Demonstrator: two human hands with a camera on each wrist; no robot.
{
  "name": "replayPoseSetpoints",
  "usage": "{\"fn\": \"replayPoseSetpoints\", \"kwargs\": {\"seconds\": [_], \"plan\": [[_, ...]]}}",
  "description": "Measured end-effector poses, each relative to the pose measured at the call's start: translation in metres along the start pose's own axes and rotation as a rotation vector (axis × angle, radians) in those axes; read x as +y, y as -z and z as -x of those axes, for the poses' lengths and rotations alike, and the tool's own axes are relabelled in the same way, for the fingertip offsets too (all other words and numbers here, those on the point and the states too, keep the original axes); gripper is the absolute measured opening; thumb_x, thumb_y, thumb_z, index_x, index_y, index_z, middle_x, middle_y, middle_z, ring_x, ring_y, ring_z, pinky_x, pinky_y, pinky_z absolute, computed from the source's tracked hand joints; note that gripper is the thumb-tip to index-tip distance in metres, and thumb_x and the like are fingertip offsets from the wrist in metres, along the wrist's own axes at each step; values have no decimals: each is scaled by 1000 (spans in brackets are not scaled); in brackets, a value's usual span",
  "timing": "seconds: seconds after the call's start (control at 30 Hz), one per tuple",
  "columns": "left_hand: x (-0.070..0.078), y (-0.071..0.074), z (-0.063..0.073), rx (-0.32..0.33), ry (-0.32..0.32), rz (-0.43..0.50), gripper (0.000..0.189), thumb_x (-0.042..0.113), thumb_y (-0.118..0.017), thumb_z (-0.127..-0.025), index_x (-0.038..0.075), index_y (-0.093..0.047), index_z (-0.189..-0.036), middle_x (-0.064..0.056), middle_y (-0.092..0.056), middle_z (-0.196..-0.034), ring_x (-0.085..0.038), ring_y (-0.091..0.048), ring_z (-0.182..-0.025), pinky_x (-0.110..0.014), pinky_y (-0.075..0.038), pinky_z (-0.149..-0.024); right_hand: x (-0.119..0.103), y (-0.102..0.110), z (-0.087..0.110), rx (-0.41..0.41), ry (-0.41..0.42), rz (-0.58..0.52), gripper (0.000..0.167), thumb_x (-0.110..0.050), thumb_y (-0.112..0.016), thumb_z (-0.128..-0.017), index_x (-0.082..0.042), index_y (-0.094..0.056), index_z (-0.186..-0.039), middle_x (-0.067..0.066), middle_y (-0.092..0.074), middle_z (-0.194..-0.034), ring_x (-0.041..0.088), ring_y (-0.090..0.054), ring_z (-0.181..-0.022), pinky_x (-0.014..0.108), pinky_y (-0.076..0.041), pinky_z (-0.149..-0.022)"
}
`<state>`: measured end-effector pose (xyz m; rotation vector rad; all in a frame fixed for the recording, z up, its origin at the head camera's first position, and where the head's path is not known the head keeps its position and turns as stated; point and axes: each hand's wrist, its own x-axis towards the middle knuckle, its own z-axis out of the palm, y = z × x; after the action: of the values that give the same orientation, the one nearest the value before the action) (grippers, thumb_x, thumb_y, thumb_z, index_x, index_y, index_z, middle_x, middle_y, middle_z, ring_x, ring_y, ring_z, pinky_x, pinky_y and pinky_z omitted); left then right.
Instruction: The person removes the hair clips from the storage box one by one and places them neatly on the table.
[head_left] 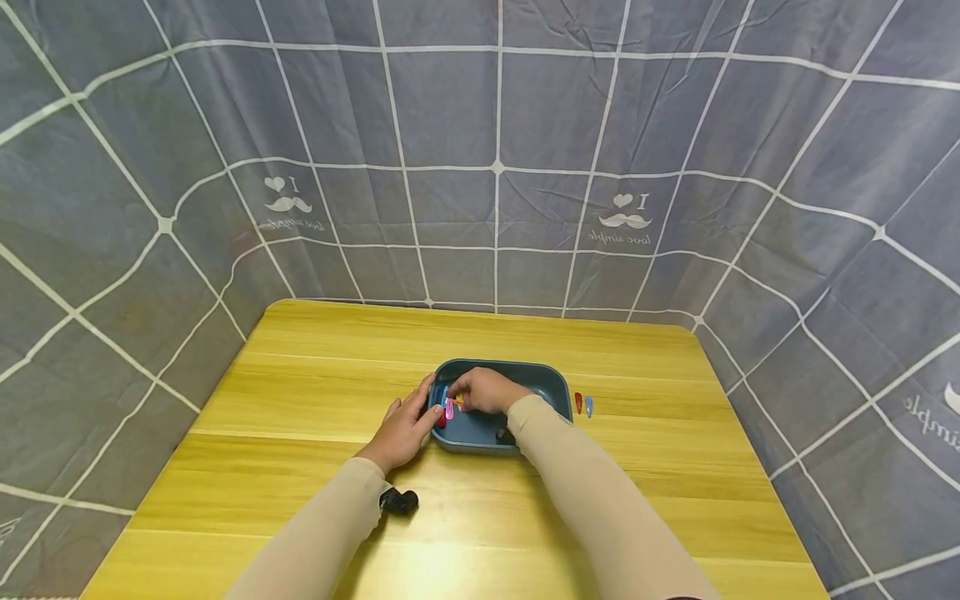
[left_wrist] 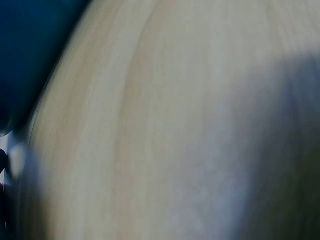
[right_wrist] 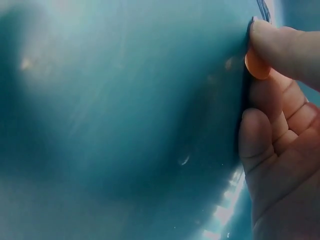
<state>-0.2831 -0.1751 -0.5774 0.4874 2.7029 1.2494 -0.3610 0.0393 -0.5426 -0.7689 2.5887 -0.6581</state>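
A dark blue plastic tray (head_left: 476,430) lies on the table. Inside its left end are small hair clips, among them a pink clip (head_left: 449,409), a red clip (head_left: 442,421) and a blue one partly covered. My right hand (head_left: 487,390) reaches into the tray; its thumb and fingers pinch an orange hair clip (right_wrist: 258,66), seen best in the right wrist view. On the tray's left edge rests my left hand (head_left: 405,427), fingers extended along the outside and thumb near the rim. The left wrist view shows mostly blurred tabletop.
Just right of the tray, a red hair clip (head_left: 578,403) and a light blue hair clip (head_left: 589,407) lie side by side on the wooden table (head_left: 315,392). A grey curtain (head_left: 450,208) with white lines surrounds the table's back and sides.
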Motion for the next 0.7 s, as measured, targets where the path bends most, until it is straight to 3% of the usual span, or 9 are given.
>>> {"fn": "replayPoseSetpoints", "kwargs": {"seconds": [0.2, 0.47, 0.7], "plan": [[1, -1, -1, -4, -1, -4, 64, 42, -40, -115, 28, -14, -171, -8, -26, -175, -34, -28, -161, -64, -3, -130, 3, 4, 3, -6, 18, -12, 34, -3, -74, -95, -11, -78, -127, -8, -55, -72, 6, -49, -66, 20, -39, -64], [1, -2, -1, 2, -6, -1, 65, 44, -41, -114, 28, -14, -171, -9, -28, -174, -36, -28, -161, -65, -3, -130, 0, 10, 7, -27, -46, -150, 41, -5, -66, -101, -12, -70, -141, -5, -52, -68, 10, -45, -59, 23, -37, -58], [-1, -2, -1, 1, 6, -10, 65, 45, -40, -114, 30, -14, -171, -9, -28, -174, -35, -28, -161, -64, -3, -131, -4, 15, 11, -7, -49, -196, 42, -2, -59, -100, -11, -70, -139, 1, -73, -87, 12, -44, -56, 24, -39, -55]]}}
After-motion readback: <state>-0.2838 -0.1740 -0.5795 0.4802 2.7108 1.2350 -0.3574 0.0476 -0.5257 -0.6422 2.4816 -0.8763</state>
